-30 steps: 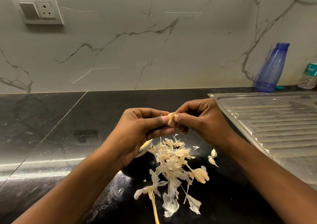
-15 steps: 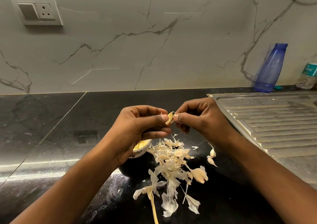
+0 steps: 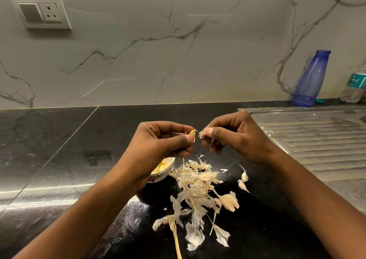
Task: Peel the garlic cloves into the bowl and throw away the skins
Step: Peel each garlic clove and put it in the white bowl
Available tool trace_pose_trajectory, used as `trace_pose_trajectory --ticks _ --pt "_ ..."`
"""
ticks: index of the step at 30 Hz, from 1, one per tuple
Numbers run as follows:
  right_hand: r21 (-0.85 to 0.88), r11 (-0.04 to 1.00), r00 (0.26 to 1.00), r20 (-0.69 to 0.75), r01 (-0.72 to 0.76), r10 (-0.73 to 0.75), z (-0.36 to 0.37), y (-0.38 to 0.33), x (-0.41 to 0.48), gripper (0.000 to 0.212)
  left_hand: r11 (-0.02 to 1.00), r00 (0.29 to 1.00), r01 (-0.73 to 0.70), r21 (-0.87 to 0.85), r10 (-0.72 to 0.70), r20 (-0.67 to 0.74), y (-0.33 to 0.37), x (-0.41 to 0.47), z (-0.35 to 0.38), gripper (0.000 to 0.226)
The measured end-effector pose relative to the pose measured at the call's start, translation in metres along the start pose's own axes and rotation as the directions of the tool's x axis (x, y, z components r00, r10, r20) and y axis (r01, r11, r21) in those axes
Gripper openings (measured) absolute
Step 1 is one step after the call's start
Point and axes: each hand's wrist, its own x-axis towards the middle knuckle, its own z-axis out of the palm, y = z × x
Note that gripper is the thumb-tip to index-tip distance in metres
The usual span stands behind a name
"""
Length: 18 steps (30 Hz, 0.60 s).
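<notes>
At my kitchen counter, no wording I can read, white script on the teal label of the plastic bottle too blurred.

Black counter holds bowl, garlic skins, cloves.

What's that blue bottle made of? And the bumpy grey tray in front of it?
The blue bottle looks like tinted plastic, smooth and translucent: light glows through its body. The ridged draining board seems to be brushed steel: grey, pressed ridges, dull reflections, though another metal is possible.
</notes>
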Motion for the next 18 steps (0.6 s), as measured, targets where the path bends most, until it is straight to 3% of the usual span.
trace_pose_trajectory --ticks 4,11,18 --pt "-0.037 0.999 0.999 0.051 -0.005 0.006 -0.0023 -0.0017 -0.0013 0.032 0.989 0.995 -0.089 0.118 0.092 -0.021 -0.0031 0.0005 0.0002 0.023" --pt "-0.138 0.990 0.990 0.142 0.036 -0.016 -0.0090 -0.0038 -0.0032 0.008 0.921 0.976 -0.194 0.339 0.216 -0.029 -0.0087 0.0012 0.0018 0.018" --pt "-0.150 0.986 0.985 0.164 0.077 -0.052 -0.0062 -0.0053 -0.0032 0.016 0.859 0.958 -0.243 0.450 0.287 -0.029 -0.0104 0.0012 0.0013 0.016"
